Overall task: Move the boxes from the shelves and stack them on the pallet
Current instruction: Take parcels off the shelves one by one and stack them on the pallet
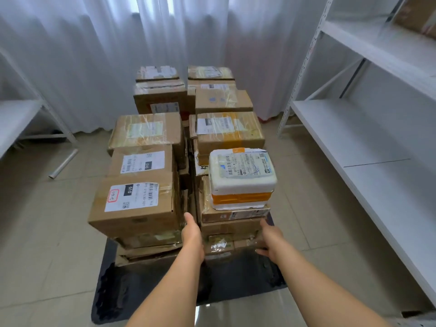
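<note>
The pallet is lying dark and flat on the floor, and boxes are filling most of it in two rows. The biggest worry is the near right pile. It is sitting at the pallet's near right corner, and its bottom boxes are looking squashed and uneven. If the person is pushing or tugging a low box, the white box on top could be sliding off, because it is smaller than the brown box under it.

The near left pile could be tipping too. Its top box is leaning out over the smaller boxes below, toward the pallet's near left edge.

One box is waiting on the top shelf at the far right, well apart from both hands.

The left hand is reaching into the gap between the two near piles, fingers straight, touching the pile's side. The right hand is pressing on the right side of that same pile, low down, fingers spread. Neither hand is curling round anything.
</note>
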